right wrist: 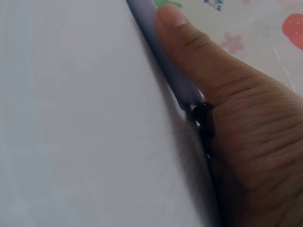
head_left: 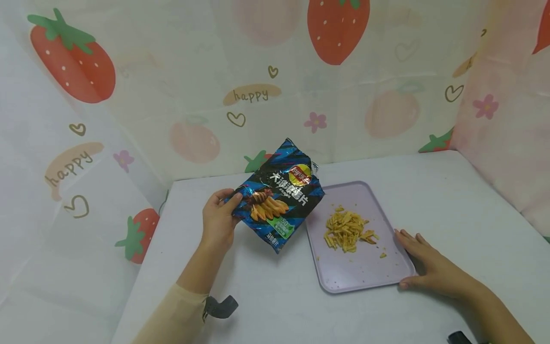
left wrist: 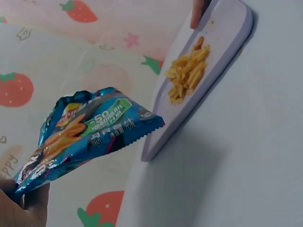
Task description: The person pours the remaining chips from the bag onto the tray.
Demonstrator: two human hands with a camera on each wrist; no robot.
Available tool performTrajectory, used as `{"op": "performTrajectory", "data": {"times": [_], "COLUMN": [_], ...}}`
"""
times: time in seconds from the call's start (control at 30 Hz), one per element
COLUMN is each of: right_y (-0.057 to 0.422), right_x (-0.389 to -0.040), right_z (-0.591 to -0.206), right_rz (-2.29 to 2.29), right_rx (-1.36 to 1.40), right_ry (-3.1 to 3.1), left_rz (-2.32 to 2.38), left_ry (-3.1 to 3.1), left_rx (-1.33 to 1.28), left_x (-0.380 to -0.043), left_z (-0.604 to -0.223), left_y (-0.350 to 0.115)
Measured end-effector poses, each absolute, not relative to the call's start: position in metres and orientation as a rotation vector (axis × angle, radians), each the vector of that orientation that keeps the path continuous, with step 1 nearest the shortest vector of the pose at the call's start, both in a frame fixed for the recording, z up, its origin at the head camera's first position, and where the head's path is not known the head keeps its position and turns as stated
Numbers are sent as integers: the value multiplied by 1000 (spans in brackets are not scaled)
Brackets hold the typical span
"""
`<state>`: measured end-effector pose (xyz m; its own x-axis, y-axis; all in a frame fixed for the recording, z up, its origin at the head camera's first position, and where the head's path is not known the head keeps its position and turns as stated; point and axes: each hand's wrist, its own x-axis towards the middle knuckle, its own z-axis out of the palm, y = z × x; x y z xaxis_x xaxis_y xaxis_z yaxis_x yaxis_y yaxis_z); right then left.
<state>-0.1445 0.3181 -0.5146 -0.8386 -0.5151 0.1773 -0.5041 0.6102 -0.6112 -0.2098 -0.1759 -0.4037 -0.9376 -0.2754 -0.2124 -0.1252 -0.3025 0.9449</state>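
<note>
My left hand pinches a blue and black potato chip bag by its left side, thumb over the front. The bag is tilted above the table, its lower corner overlapping the tray in the left wrist view. On the lilac tray lies a loose pile of yellow stick-shaped chips, with a few crumbs around it. My right hand rests at the tray's near right corner, fingers stretched along the right side. In the right wrist view its thumb lies against the tray's rim.
The white table carries the tray right of centre. A fabric backdrop printed with strawberries, hearts and flowers stands behind and along both sides. A dark strap end hangs from the left wrist.
</note>
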Motion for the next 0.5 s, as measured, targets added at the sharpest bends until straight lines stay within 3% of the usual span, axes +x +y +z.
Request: {"op": "performTrajectory", "data": {"times": [0.5], "right_y": [318], "right_x": [-146], "right_z": [-515], "right_rz": [-1063], "right_rx": [-812], "right_ry": [2788], "left_rz": [-2461], "left_ry": [-1642], "left_rx": [637], "left_x": [-195], "left_z": [-432], "left_y": [-187]}}
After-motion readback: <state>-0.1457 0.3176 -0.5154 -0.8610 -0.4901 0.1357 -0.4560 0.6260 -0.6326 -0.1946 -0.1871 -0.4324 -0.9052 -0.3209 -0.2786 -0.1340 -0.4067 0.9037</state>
